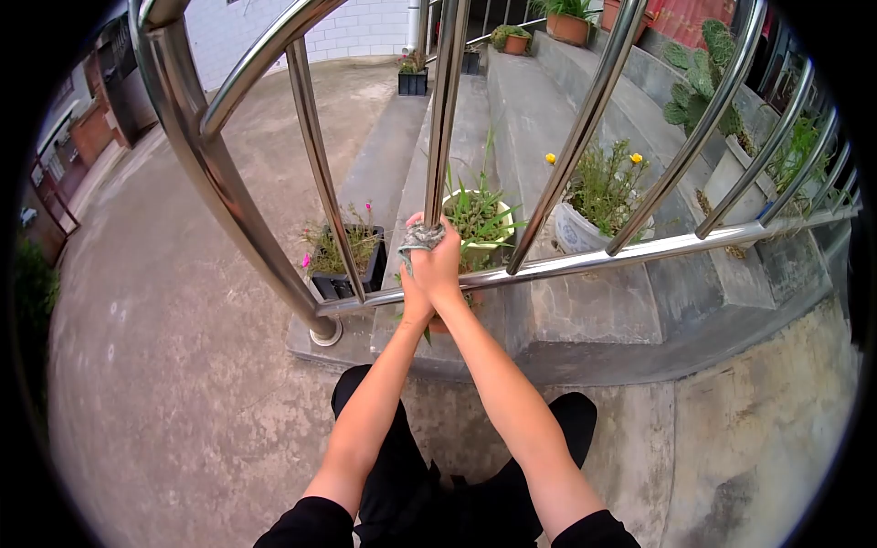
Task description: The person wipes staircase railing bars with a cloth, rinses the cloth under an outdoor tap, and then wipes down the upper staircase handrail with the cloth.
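A crumpled grey cloth (421, 239) is wrapped around the lower part of an upright metal railing bar (443, 119). My right hand (442, 263) is closed over the cloth and bar from the right side. My left hand (414, 290) comes in from the left and below, closed around the same cloth and bar, its fingers partly hidden by the cloth and the right hand. Both wrists nearly meet just above the bottom rail (566, 264). Right behind the hands stands a pale round pot (505, 224) with green grassy plants.
A thick end post (219, 183) stands left of the hands. Behind the railing, grey steps (539, 119) hold a black planter (375, 267) with pink flowers, a white pot (580, 228) with yellow flowers, and a cactus (703, 78). Concrete ground (183, 365) spreads to the left.
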{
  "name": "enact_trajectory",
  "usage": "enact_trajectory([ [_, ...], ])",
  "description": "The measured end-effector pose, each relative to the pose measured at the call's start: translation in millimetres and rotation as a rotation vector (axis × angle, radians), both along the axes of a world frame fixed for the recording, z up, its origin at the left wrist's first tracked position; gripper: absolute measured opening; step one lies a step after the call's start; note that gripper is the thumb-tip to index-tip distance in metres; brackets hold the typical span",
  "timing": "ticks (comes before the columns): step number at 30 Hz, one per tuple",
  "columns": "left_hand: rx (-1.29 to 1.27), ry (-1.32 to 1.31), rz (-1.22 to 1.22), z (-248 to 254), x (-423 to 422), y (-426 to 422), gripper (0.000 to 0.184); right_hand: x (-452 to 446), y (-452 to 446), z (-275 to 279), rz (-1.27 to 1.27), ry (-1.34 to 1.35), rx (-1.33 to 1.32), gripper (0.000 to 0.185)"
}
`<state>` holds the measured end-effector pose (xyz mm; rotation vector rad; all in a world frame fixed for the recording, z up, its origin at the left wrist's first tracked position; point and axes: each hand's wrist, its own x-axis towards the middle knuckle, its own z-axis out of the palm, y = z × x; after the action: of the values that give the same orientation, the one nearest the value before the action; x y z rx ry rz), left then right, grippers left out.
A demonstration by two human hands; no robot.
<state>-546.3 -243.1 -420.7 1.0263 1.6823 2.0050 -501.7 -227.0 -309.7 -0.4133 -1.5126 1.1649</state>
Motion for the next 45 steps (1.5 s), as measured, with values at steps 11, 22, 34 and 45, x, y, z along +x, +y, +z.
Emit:
enact_trajectory([
  [11, 0.079, 0.279, 0.036, 53.1, 18.8, -41.9, 0.051, 27.0, -25.6, -5.1, -0.165, -0.163, 0.033, 0.045],
  [22, -0.012, 0.149, 0.206, 57.8, 16.4, -91.4, 0.015, 61.8, -31.9, -19.6, -0.069, -0.552, -0.006, 0.063],
  [34, -0.01, -0.042, 0.185, 98.3, 9.9, -192.2, 0.017, 128.4, -80.4, 5.6, -0.006, -0.585, -0.063, 0.028],
  [45, -0.21, -0.166, -0.866, 97.7, 38.6, -228.7, 0.019, 104.7, -90.5, 34.5, 0.358, -0.278, -0.09, 0.034],
])
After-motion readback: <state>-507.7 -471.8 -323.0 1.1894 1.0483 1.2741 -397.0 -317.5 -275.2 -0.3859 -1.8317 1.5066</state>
